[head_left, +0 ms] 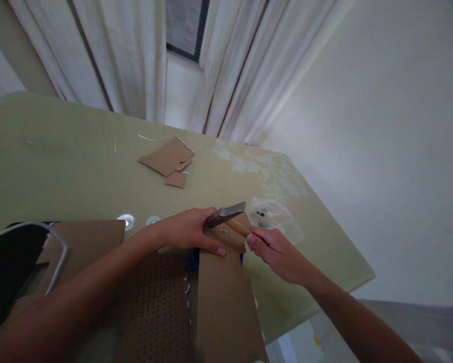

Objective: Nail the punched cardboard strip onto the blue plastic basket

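Note:
My right hand is closed round the wooden handle of a hammer. The hammer's dark metal head is over a brown cardboard strip, close to the fingers of my left hand. That hand holds the strip at its far part, its thumb laid across the top; the hammer head hides some of its fingers. Small holes dot the cardboard under the hammer. Part of a blue object shows beneath the strip.
Left of the strip lies a cardboard sheet with rows of holes. Torn cardboard pieces lie farther back on the pale green table. A clear plastic bag is at the right. A white cable curves over a black object at left.

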Demonstrator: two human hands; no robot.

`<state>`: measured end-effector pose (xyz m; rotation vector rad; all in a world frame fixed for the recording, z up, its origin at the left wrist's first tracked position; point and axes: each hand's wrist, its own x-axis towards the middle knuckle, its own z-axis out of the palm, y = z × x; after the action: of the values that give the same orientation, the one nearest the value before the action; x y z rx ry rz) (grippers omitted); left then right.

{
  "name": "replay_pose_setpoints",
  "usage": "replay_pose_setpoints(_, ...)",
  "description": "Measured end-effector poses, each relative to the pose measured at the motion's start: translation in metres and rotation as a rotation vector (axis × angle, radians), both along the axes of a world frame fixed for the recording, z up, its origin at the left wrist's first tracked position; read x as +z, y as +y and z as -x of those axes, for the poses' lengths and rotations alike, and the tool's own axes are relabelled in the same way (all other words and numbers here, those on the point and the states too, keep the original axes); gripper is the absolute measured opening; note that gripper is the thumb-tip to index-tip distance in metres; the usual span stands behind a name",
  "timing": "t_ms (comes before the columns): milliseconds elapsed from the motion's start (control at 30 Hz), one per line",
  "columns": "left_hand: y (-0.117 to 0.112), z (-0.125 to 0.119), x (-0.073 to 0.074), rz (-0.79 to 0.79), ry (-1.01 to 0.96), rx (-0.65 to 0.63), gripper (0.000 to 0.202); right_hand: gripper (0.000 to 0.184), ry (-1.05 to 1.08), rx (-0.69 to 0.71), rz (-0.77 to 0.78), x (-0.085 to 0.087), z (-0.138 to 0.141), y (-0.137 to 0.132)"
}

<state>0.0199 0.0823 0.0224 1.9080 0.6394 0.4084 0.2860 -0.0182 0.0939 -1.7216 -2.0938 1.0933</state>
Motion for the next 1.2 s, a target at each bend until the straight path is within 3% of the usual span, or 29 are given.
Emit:
replay_pose_setpoints(367,0.0,-0.002,0.005,-0.009,0.169,0.012,0.072,0.062,-0.085,0.021,-0.018,0.009,-0.013,-0.005)
replay_pose_setpoints(567,0.001,-0.001,0.004,0.019,0.146,-0.002,0.075,0.065,-0.06,-0.032,-0.045,0.012,-0.021,-0.01)
replay_pose_setpoints(1200,-0.001,-0.001,0.012,0.037,0.175,-0.005,0.068,0.062,-0.033,-0.112,-0.071,0.001,-0.036,-0.028)
